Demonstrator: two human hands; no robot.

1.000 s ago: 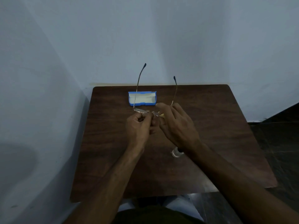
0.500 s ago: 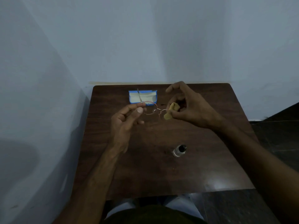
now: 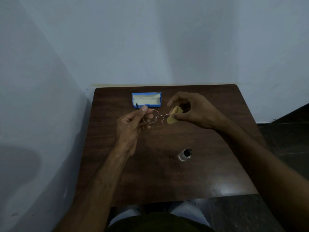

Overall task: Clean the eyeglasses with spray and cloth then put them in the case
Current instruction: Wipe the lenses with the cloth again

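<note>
Eyeglasses [image 3: 151, 116]: held up over the table [image 3: 209, 173] just in front of the case, lenses facing the camera, thin round metal frame.
Left hand [image 3: 132, 126]: pinching the frame at its left edge near the hinge, thumb on top, fingers visible behind the lens; one temple tip pokes up by the thumb.
Right hand [image 3: 194, 113]: pinching the yellow cloth [image 3: 172, 117] around the other lens, thumb in front, remaining fingers arched loosely above.
Cloth: folded over that lens, covering most of it — wiping step judged in hand.
Case [image 3: 146, 99]: open, blue with pale lining, near the far edge of the table, apparently with nothing in it.
Spray bottle [image 3: 184, 154]: standing on the table nearer the body, well apart from both hands.
Risk, frame: thin bridge between two pinches — twisting or hard rubbing could bend it.
Risk, grip: light hold at one edge; a strong rub could slip the glasses loose.
Risk, bottle: below the right forearm's path, easily knocked over on pulling back.
</note>
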